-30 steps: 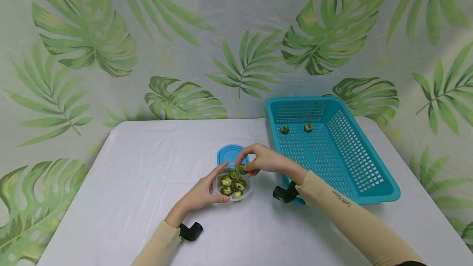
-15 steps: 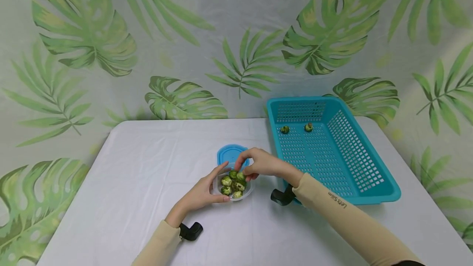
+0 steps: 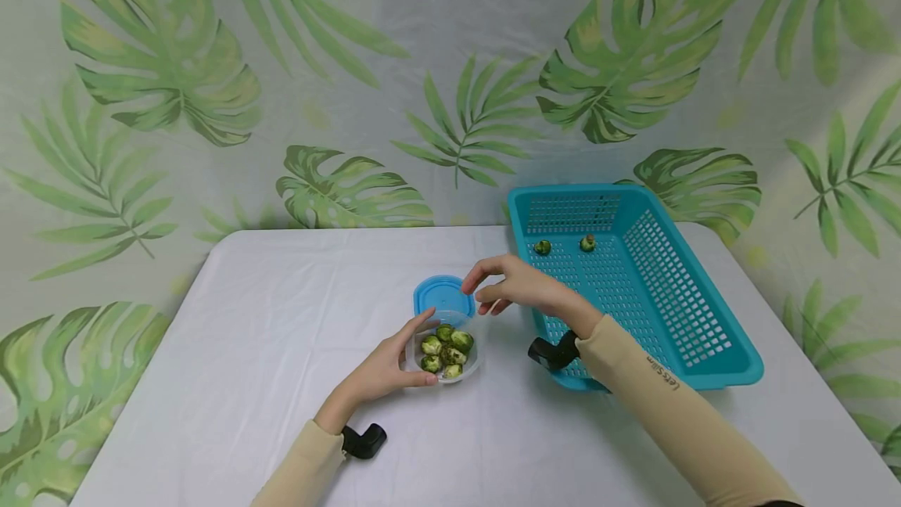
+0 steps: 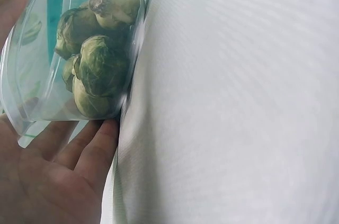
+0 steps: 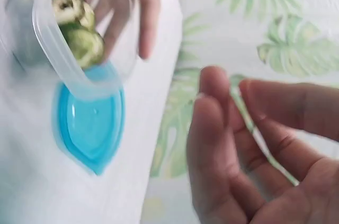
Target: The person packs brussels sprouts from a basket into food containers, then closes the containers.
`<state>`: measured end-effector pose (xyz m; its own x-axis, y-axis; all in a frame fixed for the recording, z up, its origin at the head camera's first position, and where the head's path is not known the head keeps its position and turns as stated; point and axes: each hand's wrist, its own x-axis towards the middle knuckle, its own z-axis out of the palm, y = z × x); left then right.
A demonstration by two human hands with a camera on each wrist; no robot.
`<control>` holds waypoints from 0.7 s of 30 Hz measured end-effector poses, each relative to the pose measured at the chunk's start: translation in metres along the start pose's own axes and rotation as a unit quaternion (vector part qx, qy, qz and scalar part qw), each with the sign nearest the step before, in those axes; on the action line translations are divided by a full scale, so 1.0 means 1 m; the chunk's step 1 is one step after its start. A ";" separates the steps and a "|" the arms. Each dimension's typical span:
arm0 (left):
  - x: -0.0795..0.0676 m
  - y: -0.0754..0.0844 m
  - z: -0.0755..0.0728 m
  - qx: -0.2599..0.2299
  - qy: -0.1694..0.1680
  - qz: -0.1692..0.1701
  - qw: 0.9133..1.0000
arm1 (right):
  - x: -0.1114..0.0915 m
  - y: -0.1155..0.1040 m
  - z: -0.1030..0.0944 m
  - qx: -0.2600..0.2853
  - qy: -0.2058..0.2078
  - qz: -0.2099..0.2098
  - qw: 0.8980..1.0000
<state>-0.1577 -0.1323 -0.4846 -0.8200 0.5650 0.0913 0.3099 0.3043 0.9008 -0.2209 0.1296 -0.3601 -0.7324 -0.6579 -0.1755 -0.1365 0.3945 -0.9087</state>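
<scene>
My left hand (image 3: pixel 383 364) grips the side of a clear plastic container (image 3: pixel 442 379), thumb near the front and fingers round the left and back. Several green Brussels sprouts (image 3: pixel 461 341) lie inside it; in the left wrist view the sprouts (image 4: pixel 103 65) show through the container wall. Up and to the right of the container, my right hand (image 3: pixel 517 284) hangs in the air with loosely bent fingers and nothing between them. In the right wrist view the thumb and fingers of that hand (image 5: pixel 265 155) are apart.
A blue lid (image 3: pixel 439 290) lies on the white-covered table (image 3: pixel 296 296) just behind the container. On the right stands a large teal plastic basket (image 3: pixel 693 303) with two Brussels sprouts (image 3: pixel 542 247) at its far end. A leaf-patterned sheet (image 3: pixel 338 100) hangs behind.
My right hand has lowered a Brussels sprout into the container, let go of it, and drawn back up and to the right. The left hand stays in place on the container.
</scene>
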 end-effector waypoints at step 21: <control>0.000 -0.001 0.000 0.025 0.000 0.016 1.000 | -0.007 0.036 -0.068 0.061 0.101 -0.016 0.993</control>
<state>-0.1580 -0.1328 -0.4850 -0.8096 0.5747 0.1199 0.3595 0.3239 0.8751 -0.2660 0.1914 -0.3659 -0.8493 -0.5220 -0.0785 -0.0879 0.2866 -0.9540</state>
